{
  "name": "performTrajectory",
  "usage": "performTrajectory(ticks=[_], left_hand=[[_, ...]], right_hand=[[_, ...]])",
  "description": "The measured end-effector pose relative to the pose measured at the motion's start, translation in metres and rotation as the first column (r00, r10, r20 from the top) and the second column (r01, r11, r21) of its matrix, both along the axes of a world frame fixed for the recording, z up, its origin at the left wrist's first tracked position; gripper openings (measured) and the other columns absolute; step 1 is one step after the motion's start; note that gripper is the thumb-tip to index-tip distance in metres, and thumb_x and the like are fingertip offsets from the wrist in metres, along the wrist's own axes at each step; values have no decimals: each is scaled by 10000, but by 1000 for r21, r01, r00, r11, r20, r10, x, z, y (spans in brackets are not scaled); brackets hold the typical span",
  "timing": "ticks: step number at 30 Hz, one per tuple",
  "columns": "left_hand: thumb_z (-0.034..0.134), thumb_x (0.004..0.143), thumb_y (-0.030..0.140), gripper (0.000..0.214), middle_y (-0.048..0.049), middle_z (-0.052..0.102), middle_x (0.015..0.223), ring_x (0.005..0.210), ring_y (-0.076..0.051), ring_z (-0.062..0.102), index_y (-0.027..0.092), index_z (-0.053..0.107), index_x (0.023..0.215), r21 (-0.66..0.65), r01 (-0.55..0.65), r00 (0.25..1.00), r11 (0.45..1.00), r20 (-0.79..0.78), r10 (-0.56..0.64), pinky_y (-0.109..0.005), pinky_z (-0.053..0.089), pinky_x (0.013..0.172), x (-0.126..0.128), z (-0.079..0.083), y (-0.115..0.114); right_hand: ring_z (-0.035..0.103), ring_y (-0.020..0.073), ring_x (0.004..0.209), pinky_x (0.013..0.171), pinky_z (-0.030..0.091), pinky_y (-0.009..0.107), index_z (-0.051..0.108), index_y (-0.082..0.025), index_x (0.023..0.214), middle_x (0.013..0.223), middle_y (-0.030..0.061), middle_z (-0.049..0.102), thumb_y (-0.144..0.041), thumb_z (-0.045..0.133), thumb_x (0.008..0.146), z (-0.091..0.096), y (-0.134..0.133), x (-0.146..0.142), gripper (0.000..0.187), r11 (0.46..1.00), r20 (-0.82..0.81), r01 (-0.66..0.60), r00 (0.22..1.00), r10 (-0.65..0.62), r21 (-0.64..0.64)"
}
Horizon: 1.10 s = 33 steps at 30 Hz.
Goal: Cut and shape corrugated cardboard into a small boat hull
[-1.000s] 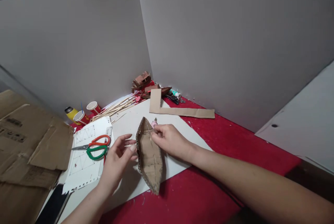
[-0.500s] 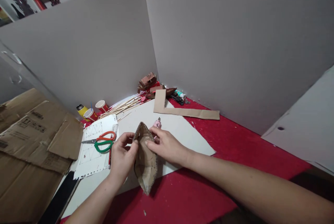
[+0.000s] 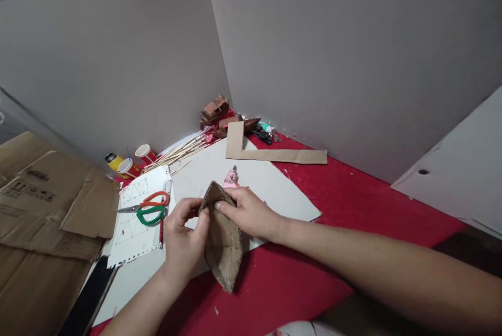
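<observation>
A boat-shaped cardboard piece (image 3: 224, 244), hollow and pointed at both ends, is held between my two hands. My left hand (image 3: 186, 229) pinches its left wall near the far tip, thumb inside and fingers outside. On the opposite wall, my right hand (image 3: 249, 211) grips with the thumb inside; its fingers are mostly hidden behind the cardboard. Just beyond the far tip lies a pink glue gun (image 3: 231, 176), partly covered by my right hand. Scissors (image 3: 151, 208) with orange and green handles rest on a sheet of drawings (image 3: 135, 244) to the left.
A large cardboard box (image 3: 43, 210) stands at the left. Paper cups (image 3: 129, 170), a yellow bottle (image 3: 113, 160), wooden sticks (image 3: 178, 152) and brown model pieces (image 3: 214, 111) line the back. An L-shaped cardboard strip (image 3: 282, 155) lies on the white board (image 3: 204, 161) and red tabletop (image 3: 353, 195).
The view has tilted down slightly. My right hand has shifted toward the far tip, its thumb now further up the inner wall. The boat-shaped piece leans a little more, near end to the right.
</observation>
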<state>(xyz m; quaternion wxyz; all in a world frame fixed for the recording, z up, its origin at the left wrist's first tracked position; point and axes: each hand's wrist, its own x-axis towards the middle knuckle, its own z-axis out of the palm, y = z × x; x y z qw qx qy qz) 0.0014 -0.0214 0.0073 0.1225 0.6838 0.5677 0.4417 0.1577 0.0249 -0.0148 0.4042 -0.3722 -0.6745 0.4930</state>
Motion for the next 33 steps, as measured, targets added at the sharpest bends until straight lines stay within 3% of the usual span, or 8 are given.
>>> performTrajectory(ticks=[8, 18, 25, 33], left_hand=[[605, 840, 248, 76, -9, 657, 759, 671, -142, 614, 190, 654, 849, 35, -29, 998, 999, -56, 31, -246, 497, 660, 2, -9, 0], [598, 847, 246, 73, -11, 647, 753, 664, -143, 600, 194, 644, 824, 50, -47, 997, 998, -65, 50, -243, 486, 644, 7, -12, 1], [644, 832, 282, 107, -15, 675, 787, 691, -149, 620, 197, 679, 887, 23, -25, 997, 999, -75, 27, -246, 499, 667, -2, -8, 2], [691, 808, 339, 261, -54, 731, 944, 840, -172, 668, 182, 687, 1016, -158, 44, 987, 986, 159, -19, -249, 532, 741, -9, 10, 6]], right_hand=[[466, 126, 624, 537, 346, 213, 558, -149, 698, 634, -22, 512, -190, 527, 814, -3, 5, 3, 126, 993, 12, -2, 1000, 4, -122], [463, 120, 593, 508, 322, 213, 546, -154, 687, 611, -30, 497, -184, 533, 808, -2, 7, 4, 126, 988, 53, 16, 999, -8, -151], [484, 122, 607, 529, 336, 216, 587, -143, 711, 616, -25, 528, -199, 557, 808, -1, 8, 4, 117, 993, 68, 19, 998, -11, -114], [504, 128, 637, 562, 330, 231, 560, -149, 683, 643, -22, 545, -214, 579, 822, 8, 11, 10, 156, 992, 148, 83, 987, -68, -99]])
